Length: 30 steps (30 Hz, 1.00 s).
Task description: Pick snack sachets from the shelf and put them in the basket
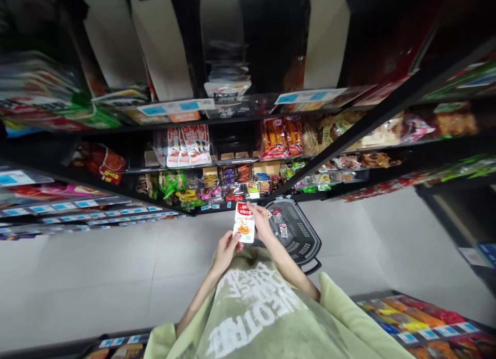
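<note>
A small red-and-white snack packet (244, 222) with a picture of food on its front is held upright before my chest. My left hand (227, 250) pinches its lower left corner, thumb on the front. At the upper right edge, my right hand (259, 218) grips the same packet, its thumb along the top; the fingers behind are hidden. Just beyond my right forearm, a dark shopping basket (304, 230) rests on the floor with a few small packets (283, 231) inside.
Shelves of packaged snacks stand ahead, with white-and-red pouches (188, 144) and red sausage packs (281, 137) on a middle level. A dark upper shelf edge (248, 113) juts out above. Another stocked shelf (422, 317) lies behind at the right. Grey tiled floor (116, 266) surrounds me.
</note>
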{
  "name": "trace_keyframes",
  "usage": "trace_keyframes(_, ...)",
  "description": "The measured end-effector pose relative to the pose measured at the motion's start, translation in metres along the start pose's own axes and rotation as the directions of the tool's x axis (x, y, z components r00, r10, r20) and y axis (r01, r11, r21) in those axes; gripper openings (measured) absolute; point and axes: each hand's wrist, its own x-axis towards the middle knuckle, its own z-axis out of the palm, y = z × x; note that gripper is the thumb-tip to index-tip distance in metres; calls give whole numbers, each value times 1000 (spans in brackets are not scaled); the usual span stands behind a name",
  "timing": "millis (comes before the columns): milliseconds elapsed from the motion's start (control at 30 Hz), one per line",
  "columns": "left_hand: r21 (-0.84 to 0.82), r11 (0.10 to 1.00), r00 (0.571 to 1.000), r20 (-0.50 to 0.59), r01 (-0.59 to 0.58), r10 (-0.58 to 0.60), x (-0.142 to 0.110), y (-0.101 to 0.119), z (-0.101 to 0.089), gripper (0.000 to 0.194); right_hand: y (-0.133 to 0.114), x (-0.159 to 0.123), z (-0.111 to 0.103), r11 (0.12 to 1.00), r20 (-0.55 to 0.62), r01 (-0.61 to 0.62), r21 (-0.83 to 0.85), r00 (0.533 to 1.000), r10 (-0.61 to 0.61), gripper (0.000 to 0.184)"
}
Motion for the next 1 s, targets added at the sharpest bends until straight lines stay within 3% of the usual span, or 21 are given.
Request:
trace_keyframes(167,-15,999,998,-41,-49,48,27,4,18,38,-23,24,-18,999,32,25,32,999,-26,38)
trace_keyframes(367,-48,989,973,-195,-137,126,52,7,46,32,-36,52,-51,997,99,67,-46,993,-62,35)
trace_keyframes(467,-2,980,954,-229,-200,195,59,7,58,46,-40,61,-65,994,85,86,-66,993,-81,29)
trace_keyframes(533,112,952,932,-201,-285,302,60,8,65,59,-41,64,-73,993,63,94,-67,994,-90,28)
trace_keyframes(667,487,752,845,-52,-445,533,61,8,74,71,-43,68,-88,994,34,96,-55,995,-94,29)
trace_keyframes(733,623,600,783,33,-502,621,64,9,76,56,-44,71,-94,993,32,105,-47,994,-104,30)
trace_keyframes(833,705,378,652,158,-600,741,71,12,74,21,-48,78,-99,992,46,121,-41,992,-119,31)
trace_keyframes(900,711,275,586,233,-647,776,77,16,72,18,-51,82,-99,990,70,129,-50,990,-125,32)
trace_keyframes(1000,711,217,572,305,-668,762,83,23,72,24,-55,84,-98,989,118,138,-60,984,-130,32)
